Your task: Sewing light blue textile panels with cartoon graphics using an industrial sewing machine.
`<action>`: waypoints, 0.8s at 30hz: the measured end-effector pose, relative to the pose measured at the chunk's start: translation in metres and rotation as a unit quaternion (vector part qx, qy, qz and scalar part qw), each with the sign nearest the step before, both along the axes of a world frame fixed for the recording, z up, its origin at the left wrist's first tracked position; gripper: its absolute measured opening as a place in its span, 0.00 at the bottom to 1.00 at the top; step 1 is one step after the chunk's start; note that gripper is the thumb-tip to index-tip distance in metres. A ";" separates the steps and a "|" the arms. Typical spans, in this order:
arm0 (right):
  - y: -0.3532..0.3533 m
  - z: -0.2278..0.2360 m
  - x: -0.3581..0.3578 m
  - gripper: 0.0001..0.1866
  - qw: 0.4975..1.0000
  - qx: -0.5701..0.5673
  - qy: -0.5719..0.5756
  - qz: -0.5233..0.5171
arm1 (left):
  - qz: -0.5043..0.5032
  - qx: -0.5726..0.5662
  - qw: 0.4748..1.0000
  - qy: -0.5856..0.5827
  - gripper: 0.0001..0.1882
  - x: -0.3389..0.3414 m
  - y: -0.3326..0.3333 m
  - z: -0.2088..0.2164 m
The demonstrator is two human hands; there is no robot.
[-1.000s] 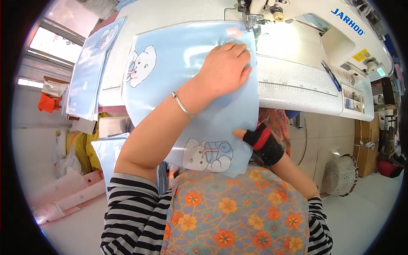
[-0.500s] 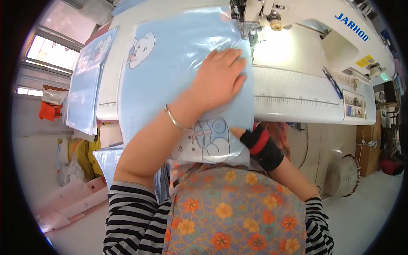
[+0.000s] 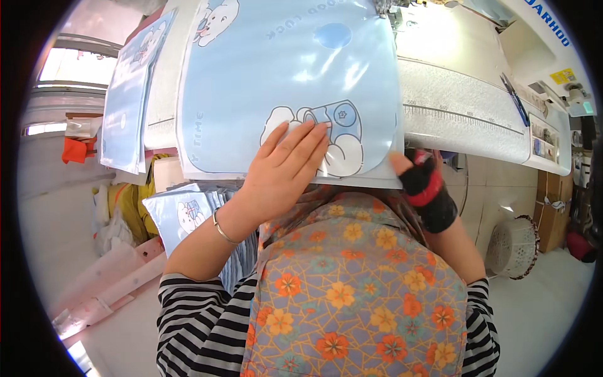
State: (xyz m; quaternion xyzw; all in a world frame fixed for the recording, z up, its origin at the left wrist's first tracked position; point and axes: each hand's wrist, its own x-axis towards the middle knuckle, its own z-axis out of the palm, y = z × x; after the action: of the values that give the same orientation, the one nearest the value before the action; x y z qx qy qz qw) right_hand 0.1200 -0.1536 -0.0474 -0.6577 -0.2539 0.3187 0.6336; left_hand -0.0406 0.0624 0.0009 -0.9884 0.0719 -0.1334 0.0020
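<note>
A light-blue glossy plastic sheet (image 3: 264, 69), printed with white cartoon bears, lies over the sewing machine's bed in front of me. My left hand (image 3: 292, 154) rests flat on its near part, fingers stretched over the printed bear. A silver bangle circles that wrist. At the sheet's near right corner is my right hand (image 3: 418, 169), in a black and red wrap. Its thumb lies at the sheet's edge; its other fingers are mostly hidden and seem to be below the edge. The sheet's far right edge lies by the sewing machine's needle area (image 3: 386, 9), partly cut off by the frame.
A ruler strip (image 3: 465, 114) runs along the machine bed, with thread snips (image 3: 515, 99) and a small parts tray (image 3: 545, 146) at right. More blue printed sheets (image 3: 135, 94) hang at left. A stack of blue pieces (image 3: 182, 213) sits by my left forearm. A white basket (image 3: 515, 248) stands on the floor.
My left hand has slid from the middle of the sheet toward me. My right hand has moved right along the near edge. The view has shifted, so the machine sits higher in it.
</note>
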 end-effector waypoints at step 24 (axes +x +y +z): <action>0.040 0.042 0.046 0.31 0.777 -0.058 -0.620 0.093 | 0.156 0.012 0.985 -0.072 0.27 -0.018 0.083 0.017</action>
State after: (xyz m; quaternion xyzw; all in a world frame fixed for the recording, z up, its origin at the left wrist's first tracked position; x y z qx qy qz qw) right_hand 0.1660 -0.1139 -0.0054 -0.7218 -0.6325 -0.0867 0.2674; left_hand -0.0590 0.1450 0.0181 -0.9753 -0.0817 -0.2013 0.0394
